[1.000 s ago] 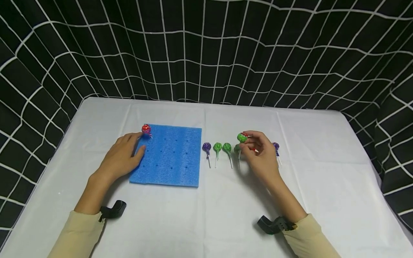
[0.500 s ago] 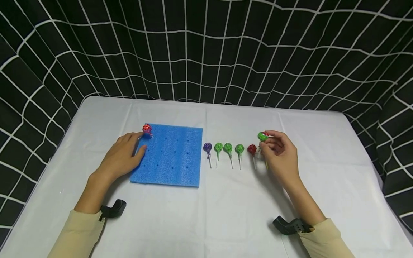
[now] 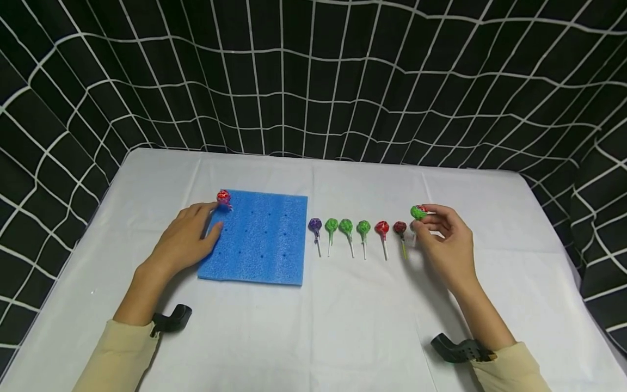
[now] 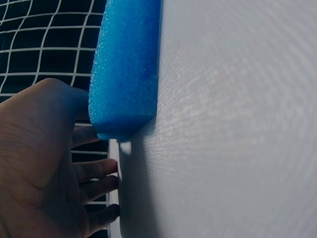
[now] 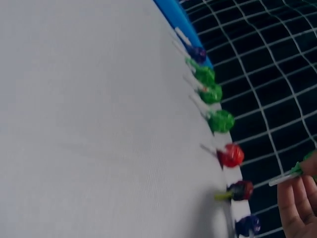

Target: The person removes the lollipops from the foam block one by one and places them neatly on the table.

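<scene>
Between thumb and fingers, my right hand (image 3: 448, 239) pinches a green lollipop (image 3: 418, 212) with a red patch, held above the table. Its white stick (image 5: 285, 178) shows in the right wrist view. My left hand (image 3: 183, 237) lies along the left edge of a blue foam block (image 3: 259, 239), fingers fairly straight; in the left wrist view the thumb is partly behind the foam. A red lollipop (image 3: 223, 197) stands at the foam's far left corner, close to the left fingertips. Small holes dot the foam's top.
Right of the foam lies a row of lollipops: purple (image 3: 315, 224), several green (image 3: 346, 225), red (image 3: 382, 227), dark red with a yellow stick (image 3: 400, 228), and another purple one (image 5: 247, 225) near the right hand. A black net wall (image 3: 303, 81) borders the white table.
My right hand has moved right along the row, carrying the green lollipop. The red and dark red lollipops are now uncovered. My left hand has stayed at the foam.
</scene>
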A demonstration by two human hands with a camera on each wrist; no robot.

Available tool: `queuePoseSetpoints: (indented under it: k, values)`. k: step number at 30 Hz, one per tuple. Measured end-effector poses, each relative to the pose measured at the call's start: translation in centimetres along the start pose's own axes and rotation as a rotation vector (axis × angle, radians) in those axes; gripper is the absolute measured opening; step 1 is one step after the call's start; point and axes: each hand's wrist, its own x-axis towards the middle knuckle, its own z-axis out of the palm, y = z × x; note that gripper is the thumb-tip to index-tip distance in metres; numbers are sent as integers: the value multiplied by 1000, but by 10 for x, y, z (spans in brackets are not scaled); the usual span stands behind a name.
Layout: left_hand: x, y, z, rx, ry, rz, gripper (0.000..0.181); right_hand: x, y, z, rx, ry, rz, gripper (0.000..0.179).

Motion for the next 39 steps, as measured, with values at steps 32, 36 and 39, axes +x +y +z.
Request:
queuePoseSetpoints:
  k: [32,36,39]
  values:
    - [1,0,2,10,1,3,59,11,46,-42,-510,16,-36,27]
    - [2,0,2,10,6,1,60,14,47,-46,-526,-11,-35,25]
    - [2,0,2,9,10,4,59,15,46,-47,-532,-26,-13,25]
